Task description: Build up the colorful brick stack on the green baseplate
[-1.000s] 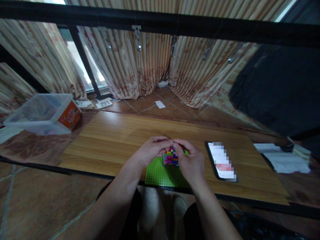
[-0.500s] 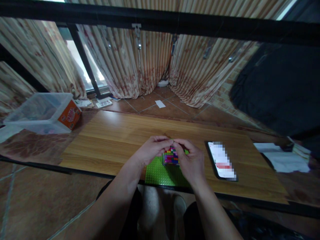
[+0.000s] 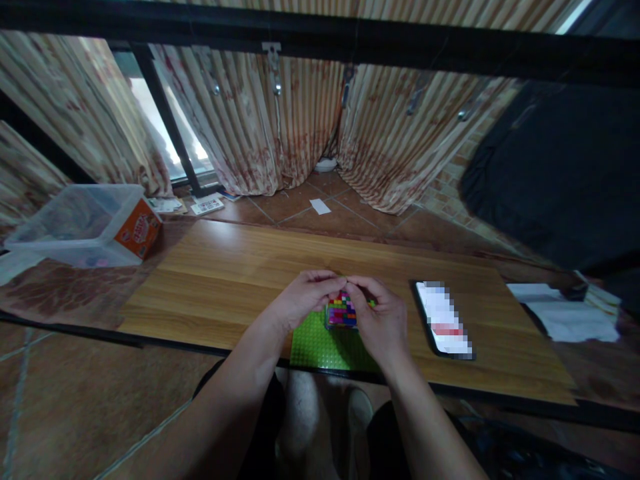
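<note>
A block of many-coloured toy bricks (image 3: 342, 315) stands on a green studded baseplate (image 3: 320, 350) at the table's front edge. Over the far side of the block, my left hand (image 3: 311, 293) and my right hand (image 3: 376, 310) meet with thumbs and fingertips pinched together. Whatever lies between the fingertips is hidden or too small to make out. My right hand covers the right part of the block and some of the baseplate.
A wood-grain table (image 3: 225, 267) spans the view. A phone (image 3: 444, 320) with a lit screen lies on the right, with white papers (image 3: 570, 317) beyond it. A clear plastic bin (image 3: 85, 227) with an orange label stands at left. Curtains (image 3: 290, 127) hang behind.
Both hands stay pinched together over the bricks, with only a slight shift of the fingers. The whole view has moved a little; nothing else visibly differs.
</note>
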The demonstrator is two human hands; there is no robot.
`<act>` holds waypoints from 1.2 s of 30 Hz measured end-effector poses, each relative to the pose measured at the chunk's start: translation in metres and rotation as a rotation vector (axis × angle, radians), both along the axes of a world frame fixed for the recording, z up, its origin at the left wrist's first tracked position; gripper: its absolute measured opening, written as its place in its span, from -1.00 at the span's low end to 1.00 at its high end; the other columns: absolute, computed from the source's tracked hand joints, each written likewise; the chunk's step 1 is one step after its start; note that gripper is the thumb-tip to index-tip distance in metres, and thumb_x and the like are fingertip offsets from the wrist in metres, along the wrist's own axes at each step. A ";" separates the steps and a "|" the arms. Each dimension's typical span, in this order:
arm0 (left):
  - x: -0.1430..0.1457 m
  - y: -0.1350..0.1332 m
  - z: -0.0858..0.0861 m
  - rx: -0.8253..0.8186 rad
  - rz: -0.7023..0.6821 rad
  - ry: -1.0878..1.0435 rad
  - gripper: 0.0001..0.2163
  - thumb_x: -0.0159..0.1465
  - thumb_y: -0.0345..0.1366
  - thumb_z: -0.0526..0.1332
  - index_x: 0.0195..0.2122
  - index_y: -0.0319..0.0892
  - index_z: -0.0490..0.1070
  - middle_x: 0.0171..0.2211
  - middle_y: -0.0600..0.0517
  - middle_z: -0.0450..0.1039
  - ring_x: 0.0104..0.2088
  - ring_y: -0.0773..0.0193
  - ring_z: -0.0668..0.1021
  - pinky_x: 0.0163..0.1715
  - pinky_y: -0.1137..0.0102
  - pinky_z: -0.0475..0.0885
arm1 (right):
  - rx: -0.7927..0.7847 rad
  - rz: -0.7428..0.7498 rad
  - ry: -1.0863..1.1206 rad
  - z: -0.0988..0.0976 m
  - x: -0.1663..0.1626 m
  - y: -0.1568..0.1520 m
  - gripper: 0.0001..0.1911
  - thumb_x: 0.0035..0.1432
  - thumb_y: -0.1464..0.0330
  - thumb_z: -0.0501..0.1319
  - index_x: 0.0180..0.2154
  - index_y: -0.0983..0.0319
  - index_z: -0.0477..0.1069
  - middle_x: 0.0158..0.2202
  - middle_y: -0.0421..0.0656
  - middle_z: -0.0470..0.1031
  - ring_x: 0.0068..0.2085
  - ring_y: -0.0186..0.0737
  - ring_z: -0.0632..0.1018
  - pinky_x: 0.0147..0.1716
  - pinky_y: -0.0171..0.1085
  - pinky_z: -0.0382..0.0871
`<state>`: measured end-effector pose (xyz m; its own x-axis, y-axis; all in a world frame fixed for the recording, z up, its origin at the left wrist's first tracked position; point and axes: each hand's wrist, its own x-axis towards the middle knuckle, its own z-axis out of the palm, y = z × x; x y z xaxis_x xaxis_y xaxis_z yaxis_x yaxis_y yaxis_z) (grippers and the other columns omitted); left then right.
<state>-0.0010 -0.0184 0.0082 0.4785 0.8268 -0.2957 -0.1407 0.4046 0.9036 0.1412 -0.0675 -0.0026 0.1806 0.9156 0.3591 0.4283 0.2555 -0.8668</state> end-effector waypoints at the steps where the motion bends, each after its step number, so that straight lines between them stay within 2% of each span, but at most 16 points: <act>1: 0.000 0.000 0.000 0.001 0.000 0.001 -0.67 -0.03 -0.08 0.43 -0.46 -0.22 0.41 -0.62 0.20 0.25 -0.64 0.55 0.17 -0.63 0.49 -0.09 | 0.000 0.000 -0.001 0.000 0.000 0.000 -0.83 0.25 0.29 0.21 -0.25 0.17 0.57 -0.26 -0.16 0.62 -0.23 -0.20 0.59 -0.22 -0.25 0.41; 11: 0.000 0.001 -0.003 0.006 0.004 -0.014 -0.65 -0.04 -0.08 0.45 -0.46 -0.23 0.41 -0.63 0.20 0.23 -0.65 0.56 0.15 -0.63 0.48 -0.12 | -0.007 -0.007 -0.012 0.000 0.000 0.000 -0.83 0.23 0.30 0.21 -0.25 0.17 0.57 -0.28 -0.16 0.62 -0.25 -0.20 0.59 -0.23 -0.24 0.42; 17: 0.000 0.002 -0.003 0.029 0.001 0.003 -0.64 -0.04 -0.05 0.45 -0.46 -0.24 0.41 -0.64 0.21 0.20 -0.66 0.56 0.13 -0.65 0.48 -0.14 | -0.016 -0.023 0.016 -0.004 0.000 0.001 -0.81 0.23 0.29 0.21 -0.19 0.18 0.57 -0.20 -0.13 0.63 -0.20 -0.18 0.60 -0.17 -0.20 0.43; 26: 0.000 0.001 0.000 0.016 -0.008 -0.003 -0.62 -0.05 -0.04 0.45 -0.48 -0.23 0.39 -0.64 0.22 0.20 -0.66 0.56 0.13 -0.64 0.49 -0.11 | 0.006 0.027 -0.054 0.004 0.003 0.000 -0.81 0.24 0.32 0.18 -0.21 0.19 0.57 -0.24 -0.13 0.61 -0.20 -0.19 0.59 -0.19 -0.23 0.43; 32: -0.003 0.004 0.005 0.017 0.123 0.088 -0.75 0.05 -0.14 0.38 -0.50 -0.22 0.42 -0.61 0.16 0.29 -0.61 0.50 0.23 -0.58 0.50 0.06 | 0.046 -0.164 -0.062 0.000 0.027 0.008 -0.82 0.18 0.28 0.22 -0.27 0.18 0.59 -0.20 -0.10 0.59 -0.15 -0.11 0.57 -0.14 -0.14 0.44; 36: -0.003 0.008 -0.005 0.160 0.216 0.228 -0.82 0.12 -0.23 0.29 -0.53 -0.22 0.45 -0.62 0.15 0.29 -0.55 0.44 0.27 -0.51 0.47 0.14 | 0.021 -0.163 -0.100 -0.007 0.039 0.012 -0.81 0.14 0.24 0.26 -0.28 0.16 0.60 -0.14 -0.07 0.56 -0.06 -0.04 0.54 -0.04 -0.04 0.41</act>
